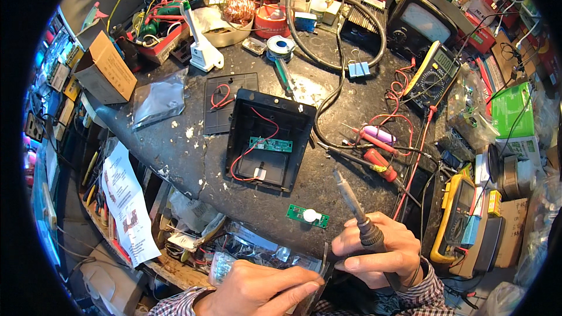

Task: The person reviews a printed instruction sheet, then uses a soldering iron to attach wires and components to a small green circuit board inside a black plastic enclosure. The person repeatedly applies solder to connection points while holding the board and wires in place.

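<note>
My right hand (383,251) is wrapped round a soldering iron (358,216), its tip pointing up and away to the left. My left hand (257,287) is closed beside it near the bench's front edge, its fingertips pressed together. A thin, narrow thing shows at those fingertips, too obscured to name. Just ahead of my hands lies a small green circuit board (300,213) with a white round part (311,216) on it. Farther off sits an open black plastic case (241,140), holding another green circuit board (275,144) and red wires.
A flat black cover (215,120) and a clear plastic bag (159,102) lie left of the case. To the right are red test probes (377,161), a yellow multimeter (436,73) and another yellow meter (452,219). A thick black cable (338,90) crosses the bench.
</note>
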Action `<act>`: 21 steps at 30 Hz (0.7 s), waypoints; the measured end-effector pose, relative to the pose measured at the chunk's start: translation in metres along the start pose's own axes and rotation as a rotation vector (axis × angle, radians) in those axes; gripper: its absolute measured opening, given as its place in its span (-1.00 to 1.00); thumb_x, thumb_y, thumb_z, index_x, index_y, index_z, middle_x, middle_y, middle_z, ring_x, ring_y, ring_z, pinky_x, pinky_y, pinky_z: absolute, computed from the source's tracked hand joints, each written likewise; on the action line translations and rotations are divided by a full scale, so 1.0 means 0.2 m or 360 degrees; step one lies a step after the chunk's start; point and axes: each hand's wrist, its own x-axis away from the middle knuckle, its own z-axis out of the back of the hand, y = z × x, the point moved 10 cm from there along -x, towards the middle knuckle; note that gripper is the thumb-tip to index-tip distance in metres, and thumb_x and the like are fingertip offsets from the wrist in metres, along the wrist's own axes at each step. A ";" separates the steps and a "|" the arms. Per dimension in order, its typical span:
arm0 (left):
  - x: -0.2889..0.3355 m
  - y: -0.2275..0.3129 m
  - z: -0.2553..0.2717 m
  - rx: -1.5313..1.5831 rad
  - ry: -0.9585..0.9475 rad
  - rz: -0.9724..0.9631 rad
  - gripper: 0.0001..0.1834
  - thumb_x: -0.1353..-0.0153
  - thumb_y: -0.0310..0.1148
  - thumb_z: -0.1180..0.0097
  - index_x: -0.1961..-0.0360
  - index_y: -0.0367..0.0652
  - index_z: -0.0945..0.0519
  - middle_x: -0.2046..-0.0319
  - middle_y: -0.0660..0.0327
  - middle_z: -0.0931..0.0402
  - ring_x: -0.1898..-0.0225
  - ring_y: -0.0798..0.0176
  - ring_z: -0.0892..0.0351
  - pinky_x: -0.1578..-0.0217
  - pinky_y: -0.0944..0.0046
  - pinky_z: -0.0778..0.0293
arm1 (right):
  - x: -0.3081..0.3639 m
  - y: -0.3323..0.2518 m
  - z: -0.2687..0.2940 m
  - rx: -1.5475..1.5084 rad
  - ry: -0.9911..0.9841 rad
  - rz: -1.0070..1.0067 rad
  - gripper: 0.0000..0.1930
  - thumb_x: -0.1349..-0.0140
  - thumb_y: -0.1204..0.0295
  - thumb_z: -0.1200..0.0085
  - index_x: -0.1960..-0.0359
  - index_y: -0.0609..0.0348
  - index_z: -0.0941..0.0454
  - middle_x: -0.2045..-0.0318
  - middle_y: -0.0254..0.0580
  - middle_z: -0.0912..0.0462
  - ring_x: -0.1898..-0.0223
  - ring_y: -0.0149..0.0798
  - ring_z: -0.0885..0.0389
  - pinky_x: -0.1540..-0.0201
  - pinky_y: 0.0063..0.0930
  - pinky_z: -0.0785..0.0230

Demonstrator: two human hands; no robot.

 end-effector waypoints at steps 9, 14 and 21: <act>-0.03 -0.03 0.02 -0.0035 0.0156 -0.0006 -0.83 -0.33 -0.47 -0.38 0.10 -0.28 -0.76 0.35 0.02 -0.75 0.47 0.06 -0.77 0.44 0.24 -0.59 | 0.01 0.02 0.00 -0.0025 -0.0036 0.0060 -0.75 -0.29 0.42 -0.32 0.01 0.01 -0.84 0.24 -0.18 -0.84 0.27 -0.12 -0.85 0.21 -0.33 -0.72; -0.05 0.04 0.03 -0.0322 0.0420 -0.0232 -0.82 -0.25 -0.52 -0.45 0.16 -0.33 -0.75 0.31 0.06 -0.77 0.45 0.10 -0.77 0.44 0.28 -0.60 | 0.04 0.03 -0.03 0.0059 -0.0120 0.0056 -0.73 -0.28 0.44 -0.32 -0.01 0.06 -0.84 0.24 -0.12 -0.83 0.33 -0.12 -0.81 0.25 -0.31 -0.69; -0.04 0.07 0.04 -0.0476 0.0474 -0.0448 -0.83 -0.16 -0.57 -0.49 0.23 -0.29 -0.76 0.46 0.13 -0.69 0.55 0.21 -0.67 0.52 0.30 -0.51 | 0.04 0.06 0.00 -0.0027 -0.0043 -0.0019 -0.61 -0.19 0.55 -0.40 -0.09 0.14 -0.78 0.18 -0.04 -0.84 0.33 -0.12 -0.81 0.30 -0.27 -0.67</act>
